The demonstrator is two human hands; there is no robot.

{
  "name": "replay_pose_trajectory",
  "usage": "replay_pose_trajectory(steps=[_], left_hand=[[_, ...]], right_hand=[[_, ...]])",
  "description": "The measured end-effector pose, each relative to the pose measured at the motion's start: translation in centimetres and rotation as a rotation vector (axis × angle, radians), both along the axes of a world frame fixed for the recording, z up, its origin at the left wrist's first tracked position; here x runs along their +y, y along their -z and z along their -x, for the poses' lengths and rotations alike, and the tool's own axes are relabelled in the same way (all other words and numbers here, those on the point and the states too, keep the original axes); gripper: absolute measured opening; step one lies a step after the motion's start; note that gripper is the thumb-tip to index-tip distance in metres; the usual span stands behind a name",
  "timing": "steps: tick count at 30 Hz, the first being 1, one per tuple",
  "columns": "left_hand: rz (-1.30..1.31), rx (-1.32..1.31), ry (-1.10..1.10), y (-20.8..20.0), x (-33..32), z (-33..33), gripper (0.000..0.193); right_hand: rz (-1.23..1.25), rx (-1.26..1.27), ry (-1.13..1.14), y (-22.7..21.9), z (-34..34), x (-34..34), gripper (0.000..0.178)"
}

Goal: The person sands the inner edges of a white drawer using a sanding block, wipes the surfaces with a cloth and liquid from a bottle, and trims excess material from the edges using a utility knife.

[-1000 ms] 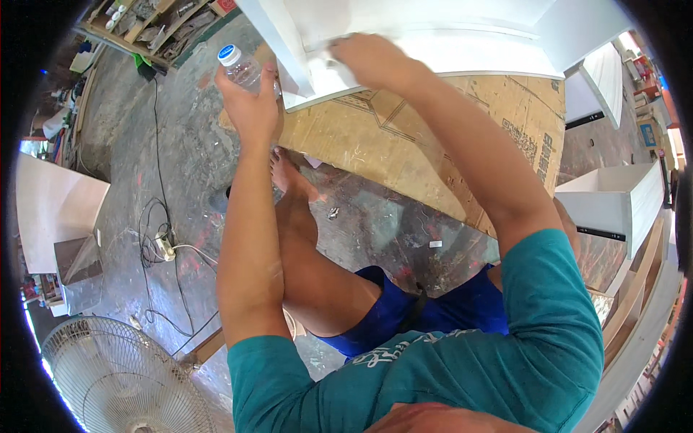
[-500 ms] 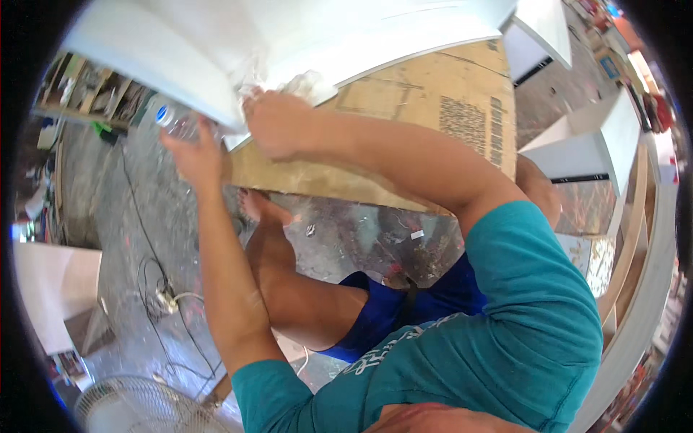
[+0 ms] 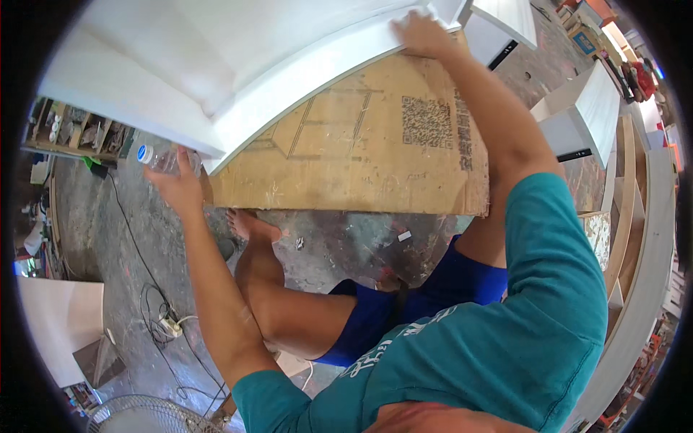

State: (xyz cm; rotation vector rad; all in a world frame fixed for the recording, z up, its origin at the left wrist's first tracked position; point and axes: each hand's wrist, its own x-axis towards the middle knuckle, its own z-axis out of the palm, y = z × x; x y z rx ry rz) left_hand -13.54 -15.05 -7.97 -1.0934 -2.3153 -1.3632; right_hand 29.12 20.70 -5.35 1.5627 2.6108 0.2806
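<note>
My left hand (image 3: 180, 189) grips a clear plastic bottle (image 3: 165, 160) with a blue and white cap, beside the near left corner of a white cabinet (image 3: 307, 68). At the far right end of the cabinet's front edge is my right hand (image 3: 424, 36), slightly blurred. Its fingers are closed down against the white edge strip, over a crumpled whitish rag that is now mostly hidden by the hand. Under the cabinet lies a sheet of brown cardboard (image 3: 346, 162) with printed marks, reaching toward my knees.
White drawer-like boxes (image 3: 577, 119) with black rails stand to the right. Cables and a socket block (image 3: 170, 326) lie on the stained floor at left, near a fan (image 3: 148, 417). A pale board (image 3: 65, 321) leans at far left. My bare foot (image 3: 249, 225) is by the cardboard.
My right hand has swept from the cabinet's near left corner to the far right end of its edge. My left hand with the bottle has shifted slightly left and down.
</note>
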Motion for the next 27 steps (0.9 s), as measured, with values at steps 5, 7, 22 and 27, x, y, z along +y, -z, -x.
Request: replay_pose_trajectory(steps=[5,7,22,27], left_hand=[[0.013,-0.063,0.0,-0.3,-1.2,0.1,0.092],[0.034,-0.05,-0.042,-0.3,-1.0,-0.2,0.09],[-0.287,0.356,-0.137,-9.0,-1.8,-0.6,0.055],[-0.535,0.513,0.136,-9.9,-0.5,-6.8,0.061]], right_hand=[[0.101,0.425,-0.654,2.3,6.3,-15.0,0.078],[0.063,0.361,-0.554,2.5,4.9,-12.8,0.079],[-0.195,1.283,0.314,2.5,-38.3,-21.3,0.043],[-0.09,0.891,0.846,19.8,-48.5,-33.4,0.027]])
